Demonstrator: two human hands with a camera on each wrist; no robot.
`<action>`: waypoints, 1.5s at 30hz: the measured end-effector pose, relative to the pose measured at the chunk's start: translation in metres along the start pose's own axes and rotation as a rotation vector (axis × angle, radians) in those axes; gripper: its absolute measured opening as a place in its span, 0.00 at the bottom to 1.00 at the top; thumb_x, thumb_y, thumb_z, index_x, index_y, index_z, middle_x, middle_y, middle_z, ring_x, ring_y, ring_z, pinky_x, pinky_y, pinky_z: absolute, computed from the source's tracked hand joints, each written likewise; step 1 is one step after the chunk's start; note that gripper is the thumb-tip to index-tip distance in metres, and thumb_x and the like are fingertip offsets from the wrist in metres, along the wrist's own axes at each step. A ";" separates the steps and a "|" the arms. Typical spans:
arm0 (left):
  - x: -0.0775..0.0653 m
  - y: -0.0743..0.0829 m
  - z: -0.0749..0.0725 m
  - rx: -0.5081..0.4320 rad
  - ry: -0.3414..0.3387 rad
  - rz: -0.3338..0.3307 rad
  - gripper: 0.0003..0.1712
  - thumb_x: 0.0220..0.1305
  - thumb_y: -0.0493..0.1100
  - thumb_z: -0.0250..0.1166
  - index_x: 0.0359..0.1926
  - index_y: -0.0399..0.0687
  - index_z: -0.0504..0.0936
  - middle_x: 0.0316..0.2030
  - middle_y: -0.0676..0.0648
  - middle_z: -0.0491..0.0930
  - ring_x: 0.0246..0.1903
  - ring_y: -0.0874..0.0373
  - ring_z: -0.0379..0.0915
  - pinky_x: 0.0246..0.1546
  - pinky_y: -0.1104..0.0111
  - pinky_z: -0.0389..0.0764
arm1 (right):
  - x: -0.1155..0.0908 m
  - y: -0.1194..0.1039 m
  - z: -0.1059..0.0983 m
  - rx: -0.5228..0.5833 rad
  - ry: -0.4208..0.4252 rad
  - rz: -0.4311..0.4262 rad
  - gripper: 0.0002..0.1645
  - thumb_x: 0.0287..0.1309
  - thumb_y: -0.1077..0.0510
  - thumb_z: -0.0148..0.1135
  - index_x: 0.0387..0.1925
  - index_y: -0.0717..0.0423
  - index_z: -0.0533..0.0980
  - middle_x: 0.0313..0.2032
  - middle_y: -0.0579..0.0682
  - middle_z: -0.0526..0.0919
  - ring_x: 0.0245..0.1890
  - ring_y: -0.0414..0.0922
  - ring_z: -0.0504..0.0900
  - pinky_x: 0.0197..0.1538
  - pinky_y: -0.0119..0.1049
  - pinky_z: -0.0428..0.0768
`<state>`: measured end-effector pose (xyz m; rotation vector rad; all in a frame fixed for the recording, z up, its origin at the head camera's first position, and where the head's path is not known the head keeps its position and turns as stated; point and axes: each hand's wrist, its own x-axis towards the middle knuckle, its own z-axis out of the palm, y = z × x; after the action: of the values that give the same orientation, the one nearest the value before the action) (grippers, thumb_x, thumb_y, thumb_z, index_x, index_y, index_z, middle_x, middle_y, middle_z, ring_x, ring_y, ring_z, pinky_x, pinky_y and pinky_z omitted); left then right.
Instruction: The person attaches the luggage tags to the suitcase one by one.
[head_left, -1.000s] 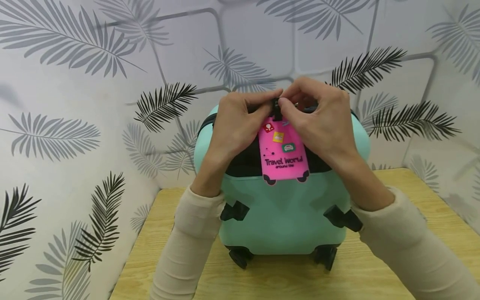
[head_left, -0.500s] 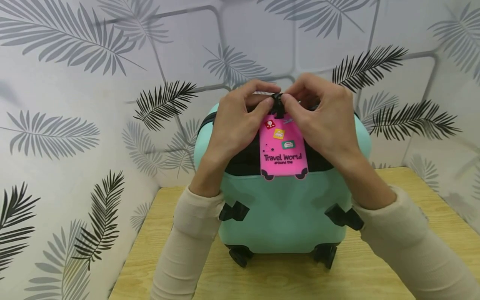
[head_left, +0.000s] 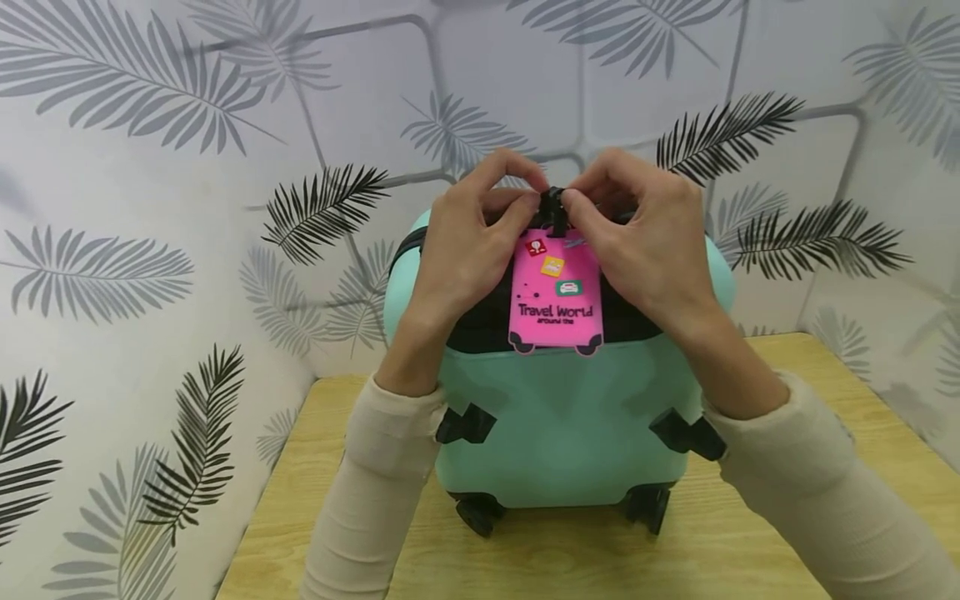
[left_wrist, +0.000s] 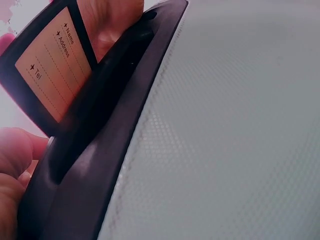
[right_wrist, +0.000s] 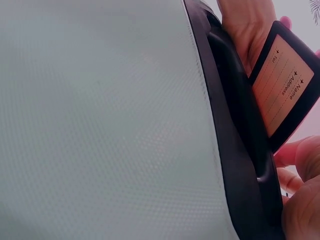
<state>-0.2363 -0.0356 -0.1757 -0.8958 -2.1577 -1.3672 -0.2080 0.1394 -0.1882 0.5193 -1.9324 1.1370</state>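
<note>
A mint-green suitcase (head_left: 562, 425) stands upright in the head view. In front of its dark upper band hangs a pink luggage tag (head_left: 557, 287) printed "Travel World". My left hand (head_left: 465, 246) and right hand (head_left: 660, 242) pinch the tag's short black strap (head_left: 553, 212) from either side, thumbs toward me. The fingers behind the strap are partly hidden. Both wrist views show the tag's back, a card (left_wrist: 55, 65) with name, address and telephone lines, beside the suitcase's black handle (right_wrist: 240, 100). Whether the strap's end is fastened cannot be made out.
The suitcase rests on a light wooden table (head_left: 300, 500), its black wheels (head_left: 477, 512) on the surface. A wall (head_left: 150, 250) with grey and black leaf patterns rises behind and to the left. Black straps from wrist mounts (head_left: 465, 425) show at both cuffs.
My left fingers have bent and arched higher over the strap, leaving more of it visible. The tag has risen and shifted slightly left. The right hand keeps nearly the same place.
</note>
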 end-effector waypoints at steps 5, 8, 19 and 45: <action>-0.001 0.000 0.000 -0.012 0.003 -0.004 0.05 0.74 0.38 0.62 0.46 0.52 0.83 0.38 0.52 0.90 0.35 0.62 0.83 0.38 0.68 0.75 | 0.000 0.001 0.000 -0.011 -0.021 0.001 0.05 0.65 0.62 0.65 0.35 0.60 0.85 0.26 0.48 0.84 0.26 0.38 0.79 0.37 0.27 0.75; -0.001 0.000 0.000 -0.007 -0.001 -0.004 0.06 0.74 0.39 0.63 0.48 0.52 0.83 0.40 0.51 0.90 0.36 0.62 0.84 0.40 0.67 0.76 | 0.001 0.002 -0.001 -0.025 -0.026 -0.006 0.06 0.66 0.62 0.65 0.35 0.59 0.85 0.27 0.48 0.85 0.27 0.37 0.79 0.38 0.27 0.75; 0.002 0.001 0.002 0.000 -0.010 0.008 0.08 0.74 0.38 0.63 0.49 0.50 0.85 0.40 0.50 0.90 0.35 0.63 0.84 0.43 0.68 0.77 | 0.002 0.003 -0.003 -0.044 -0.028 -0.016 0.06 0.66 0.60 0.67 0.37 0.59 0.86 0.31 0.49 0.89 0.29 0.33 0.83 0.39 0.26 0.78; -0.001 0.001 0.003 -0.120 -0.102 0.085 0.12 0.64 0.28 0.66 0.48 0.40 0.83 0.45 0.46 0.87 0.48 0.62 0.84 0.58 0.70 0.79 | 0.004 0.005 -0.004 -0.036 -0.061 0.015 0.06 0.68 0.61 0.66 0.37 0.59 0.86 0.30 0.49 0.88 0.29 0.35 0.81 0.40 0.26 0.76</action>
<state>-0.2349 -0.0330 -0.1774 -1.1115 -2.1035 -1.4499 -0.2113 0.1458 -0.1865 0.5261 -2.0082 1.1047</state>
